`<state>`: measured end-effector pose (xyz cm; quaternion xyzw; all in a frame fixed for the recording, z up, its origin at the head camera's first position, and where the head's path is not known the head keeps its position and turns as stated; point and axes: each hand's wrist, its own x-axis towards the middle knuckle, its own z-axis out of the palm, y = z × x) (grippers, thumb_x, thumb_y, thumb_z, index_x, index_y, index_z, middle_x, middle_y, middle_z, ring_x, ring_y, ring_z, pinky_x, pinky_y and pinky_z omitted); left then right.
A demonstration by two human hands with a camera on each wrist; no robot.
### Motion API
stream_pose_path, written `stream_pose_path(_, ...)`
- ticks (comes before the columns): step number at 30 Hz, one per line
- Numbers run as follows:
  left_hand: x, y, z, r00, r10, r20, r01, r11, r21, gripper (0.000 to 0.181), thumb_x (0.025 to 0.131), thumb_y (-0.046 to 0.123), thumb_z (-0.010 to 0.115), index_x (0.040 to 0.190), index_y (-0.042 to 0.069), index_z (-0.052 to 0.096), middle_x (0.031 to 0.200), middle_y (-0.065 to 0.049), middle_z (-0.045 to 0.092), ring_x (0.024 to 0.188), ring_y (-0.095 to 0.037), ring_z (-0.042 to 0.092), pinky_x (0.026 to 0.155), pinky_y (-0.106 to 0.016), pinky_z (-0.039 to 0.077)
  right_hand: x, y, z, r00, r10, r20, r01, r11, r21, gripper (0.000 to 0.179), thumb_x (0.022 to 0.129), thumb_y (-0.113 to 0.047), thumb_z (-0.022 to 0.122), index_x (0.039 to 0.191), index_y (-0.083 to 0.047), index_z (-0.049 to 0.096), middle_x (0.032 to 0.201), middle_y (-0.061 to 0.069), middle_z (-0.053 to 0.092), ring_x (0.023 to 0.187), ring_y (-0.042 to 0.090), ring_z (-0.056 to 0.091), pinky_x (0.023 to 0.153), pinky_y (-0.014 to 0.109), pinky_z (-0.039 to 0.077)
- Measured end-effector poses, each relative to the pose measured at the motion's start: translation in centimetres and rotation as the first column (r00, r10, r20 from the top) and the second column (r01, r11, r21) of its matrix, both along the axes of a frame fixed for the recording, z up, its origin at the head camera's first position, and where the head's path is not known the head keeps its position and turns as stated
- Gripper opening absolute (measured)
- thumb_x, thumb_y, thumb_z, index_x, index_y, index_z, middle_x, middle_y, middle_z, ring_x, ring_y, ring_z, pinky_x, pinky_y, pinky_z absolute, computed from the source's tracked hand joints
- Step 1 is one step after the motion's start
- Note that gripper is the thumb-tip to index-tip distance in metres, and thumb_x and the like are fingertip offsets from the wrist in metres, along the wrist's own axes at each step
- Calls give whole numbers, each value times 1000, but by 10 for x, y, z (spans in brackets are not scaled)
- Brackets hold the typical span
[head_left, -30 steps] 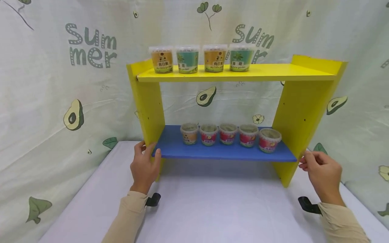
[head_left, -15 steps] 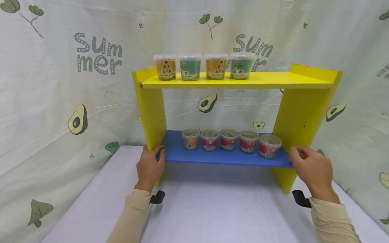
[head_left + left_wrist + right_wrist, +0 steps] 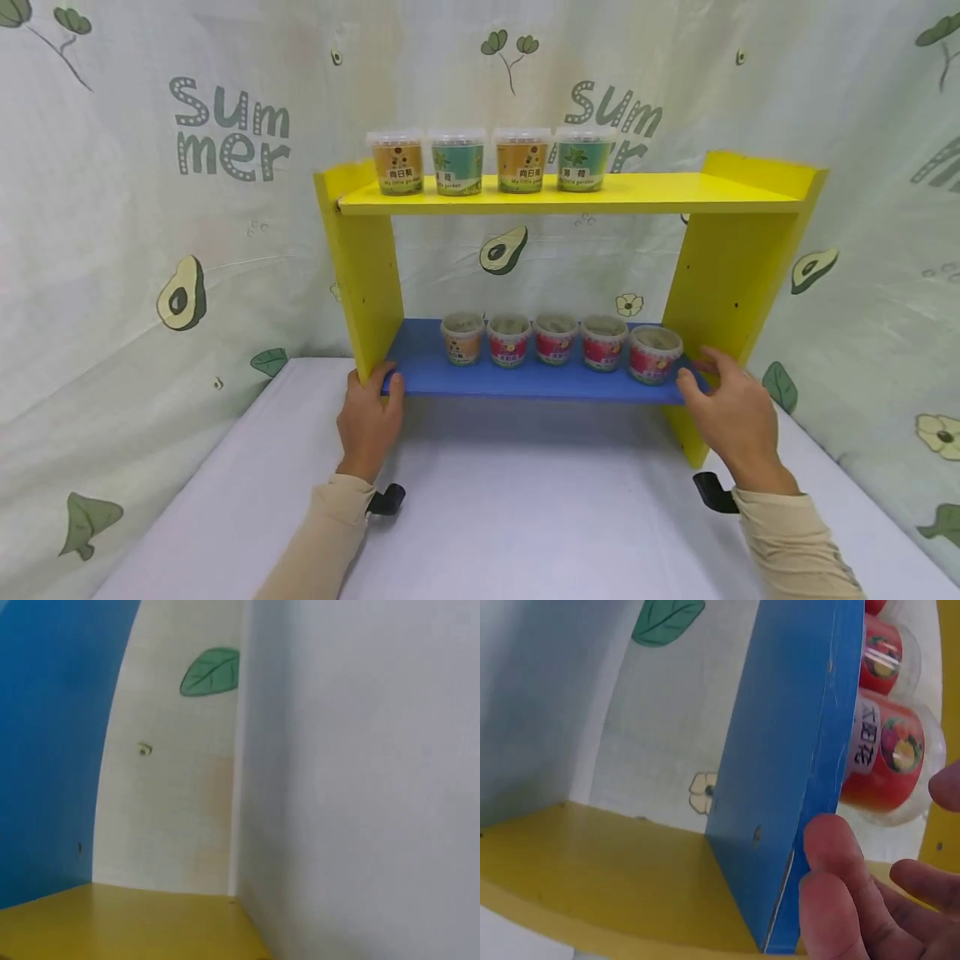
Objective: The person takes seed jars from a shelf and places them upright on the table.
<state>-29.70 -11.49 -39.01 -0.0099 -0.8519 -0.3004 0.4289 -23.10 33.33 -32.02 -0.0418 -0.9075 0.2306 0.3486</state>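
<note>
Gripping rack point(image 3: 367, 275): L hand point(image 3: 369, 423), head cam; blue underside point(image 3: 49, 750), wrist cams.

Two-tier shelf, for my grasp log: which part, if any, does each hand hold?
Left hand: front edge of yellow left panel. Right hand: at right end of blue board; hold unclear.
</note>
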Motion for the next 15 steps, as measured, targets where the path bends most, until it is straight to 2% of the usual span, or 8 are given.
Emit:
stream_pose_path(3,3,3,-10,1000,8,11,-8,999,36,31,93,40,46,113,24,64,100,-13,49,74,-27,54,53,-45,42,-2,-3,-1,997,38,68,-36,999,-23,62,89,-43,51,132,1,46,118,25,56,92,42,55,72,52,42)
stream_pose_path(7,8,4,-16,1000,17,19,-18,998,55,30,93,38,46,114,25,64,99,-13,49,72,-26,52,52,-43,41,-6,-5,-6,989,77,127,-73,997,-32,69,89,-47,51,136,2,39,122,27,52,104,46,48,82,59,37)
stream_pose_path(11,10,2,-13,1000,10,0,-10,999,53,29,94,35,46,113,23,64,98,-13,48,71,-26,51,52,-45,41,-8,-7,-8,976,90,197,-83,996,-44,76,88,-52,50,139,2,32,126,27,49,108,48,45,84,61,35)
stream_pose_path(15,3,1,-5,999,-17,-34,18,999,43,30,94,34,45,114,22,64,97,-14,49,73,-27,52,54,-47,43,-14,-7,0,966,83,245,-68,995,-67,83,88,-58,46,143,1,26,129,28,45,111,50,41,86,63,33)
